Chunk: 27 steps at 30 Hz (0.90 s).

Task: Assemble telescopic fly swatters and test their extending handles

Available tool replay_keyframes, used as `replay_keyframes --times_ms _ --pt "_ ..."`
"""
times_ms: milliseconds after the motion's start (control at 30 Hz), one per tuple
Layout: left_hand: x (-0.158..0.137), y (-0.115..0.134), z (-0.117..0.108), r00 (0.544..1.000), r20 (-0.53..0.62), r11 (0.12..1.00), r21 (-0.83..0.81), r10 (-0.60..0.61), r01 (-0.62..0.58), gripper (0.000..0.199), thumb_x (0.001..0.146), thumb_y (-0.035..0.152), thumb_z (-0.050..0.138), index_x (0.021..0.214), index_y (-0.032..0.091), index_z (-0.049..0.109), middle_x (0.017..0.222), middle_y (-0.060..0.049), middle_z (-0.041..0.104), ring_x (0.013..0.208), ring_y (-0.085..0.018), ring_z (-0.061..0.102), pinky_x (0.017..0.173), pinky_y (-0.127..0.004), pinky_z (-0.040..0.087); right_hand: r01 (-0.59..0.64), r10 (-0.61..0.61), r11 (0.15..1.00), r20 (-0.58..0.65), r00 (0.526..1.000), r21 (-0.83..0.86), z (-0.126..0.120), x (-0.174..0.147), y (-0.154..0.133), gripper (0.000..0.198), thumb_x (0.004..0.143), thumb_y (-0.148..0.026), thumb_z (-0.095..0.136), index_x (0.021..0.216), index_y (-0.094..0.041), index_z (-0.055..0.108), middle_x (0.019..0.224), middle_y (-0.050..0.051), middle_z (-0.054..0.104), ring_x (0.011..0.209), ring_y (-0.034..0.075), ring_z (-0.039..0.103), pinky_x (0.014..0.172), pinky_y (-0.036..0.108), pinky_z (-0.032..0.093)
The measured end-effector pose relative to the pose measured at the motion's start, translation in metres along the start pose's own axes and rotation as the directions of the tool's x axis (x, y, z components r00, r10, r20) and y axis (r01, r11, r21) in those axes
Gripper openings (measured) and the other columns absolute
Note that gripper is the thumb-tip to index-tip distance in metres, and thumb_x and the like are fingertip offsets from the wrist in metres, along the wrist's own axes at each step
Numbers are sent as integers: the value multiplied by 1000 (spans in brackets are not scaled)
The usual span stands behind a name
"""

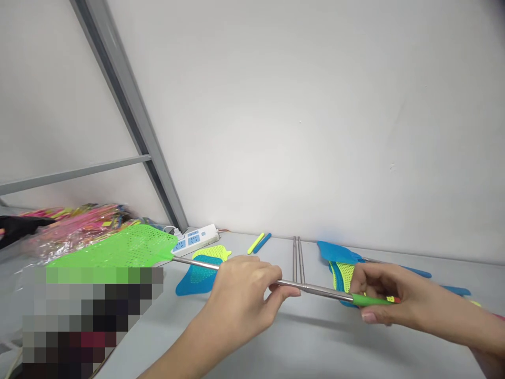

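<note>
A fly swatter (326, 293) with a green mesh head, a metal telescopic rod and a green handle is held across the view above the table. My left hand (248, 289) is closed around the middle of the rod. Around the green handle at the other end, the fingers of my right hand (389, 295) are closed. Below lie a blue swatter head (197, 276) and a yellow one (216, 252), overlapping. Two bare metal rods (298, 258) lie behind the held rod. Beside my right hand are blue swatters (339, 252) and a yellow swatter head (346, 275), partly covered.
A white power strip (197, 238) with a plug stands against the wall. Near it lie a yellow handle (256, 242) and a blue handle (262, 243). Plastic-bagged colourful items (84, 223) are piled at the left, by a grey metal frame (134, 116). A pixelated patch hides the lower left.
</note>
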<state>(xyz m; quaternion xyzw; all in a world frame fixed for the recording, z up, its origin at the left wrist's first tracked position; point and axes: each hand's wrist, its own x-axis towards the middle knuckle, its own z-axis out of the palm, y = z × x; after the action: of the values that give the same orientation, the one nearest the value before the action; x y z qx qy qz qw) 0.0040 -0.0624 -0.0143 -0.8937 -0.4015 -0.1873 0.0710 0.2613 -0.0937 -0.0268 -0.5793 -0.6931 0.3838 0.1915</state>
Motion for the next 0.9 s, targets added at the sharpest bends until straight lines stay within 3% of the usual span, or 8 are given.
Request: replay_keyframes --times_ms 100,333,400,500,600,767,900 --pt "1 1 1 1000 2 999 31 -24 24 40 80 47 39 52 19 47 45 3 49 46 -12 43 46 -24 16 -29 30 999 35 999 -21 1 0 -4 27 70 -46 53 71 -20 56 64 0 50 59 13 44 51 23 33" --pt "-1 1 8 1000 -1 997 76 -15 15 40 82 45 36 53 19 44 46 3 48 45 -12 43 46 -25 15 -26 24 999 -43 999 -27 13 3 -6 26 78 -43 44 81 -23 59 77 2 55 74 17 47 63 26 34" --pt "-2 0 9 1000 -18 997 81 -12 13 39 82 44 37 53 19 44 46 2 48 45 -13 43 46 -25 15 -39 40 998 -1 999 45 12 6 -9 23 78 -39 45 77 -20 59 69 1 52 68 15 45 59 25 32" --pt "-2 1 10 999 -39 997 73 18 -15 38 81 43 39 52 18 43 44 3 48 44 -12 43 46 -26 15 -108 75 973 164 984 202 8 10 -16 23 78 -33 44 69 -16 56 51 -2 42 51 11 33 48 23 25" --pt "-1 3 11 998 -30 997 69 47 -44 38 81 42 40 51 18 44 44 3 48 44 -12 43 45 -26 15 -142 70 956 269 961 256 7 11 -17 28 80 -35 40 66 -15 54 45 -4 37 45 9 26 45 23 21" --pt "2 3 8 999 -5 996 81 38 -37 38 81 44 39 53 19 48 45 3 50 45 -13 44 45 -25 17 -30 29 1000 77 997 8 13 9 -2 29 64 -45 59 83 -23 55 67 -2 47 60 13 39 50 22 28" --pt "2 1 4 999 -28 995 94 24 -21 37 79 45 42 53 19 47 45 4 50 45 -12 45 45 -24 17 -3 -7 997 -124 992 -80 18 11 0 25 65 -46 57 73 -23 54 63 -2 47 59 13 41 49 22 30"
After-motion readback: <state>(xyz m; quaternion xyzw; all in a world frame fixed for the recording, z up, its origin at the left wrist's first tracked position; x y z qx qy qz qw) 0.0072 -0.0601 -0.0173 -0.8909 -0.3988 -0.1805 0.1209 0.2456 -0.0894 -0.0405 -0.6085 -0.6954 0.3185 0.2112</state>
